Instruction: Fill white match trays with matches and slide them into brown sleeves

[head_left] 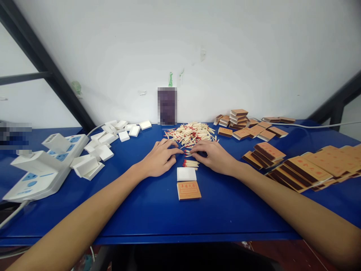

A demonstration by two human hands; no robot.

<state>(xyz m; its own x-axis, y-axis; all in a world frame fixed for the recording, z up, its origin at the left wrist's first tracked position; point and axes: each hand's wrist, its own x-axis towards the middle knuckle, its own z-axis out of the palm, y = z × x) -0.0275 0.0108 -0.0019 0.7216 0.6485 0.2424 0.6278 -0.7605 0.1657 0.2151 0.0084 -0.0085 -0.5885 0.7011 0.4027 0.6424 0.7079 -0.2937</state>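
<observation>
Both hands rest on the blue table [141, 210] near a heap of red-tipped matches [190, 133]. My left hand [159, 158] lies palm down with the fingers curled inward, its fingertips at the edge of the heap. My right hand [213, 155] pinches a few matches with fingertips pressed together. A small aligned bundle of matches [191, 163] lies between the hands. Just in front of it sit a white inner tray [186, 174] and an orange matchbox sleeve [188, 190].
White inner trays [105, 145] are scattered at the left beside a white power strip [42, 165]. Orange matchbox sleeves [251, 126] are piled at the back right and stacked along the right edge [307, 167]. A dark blurred object [167, 106] stands against the wall.
</observation>
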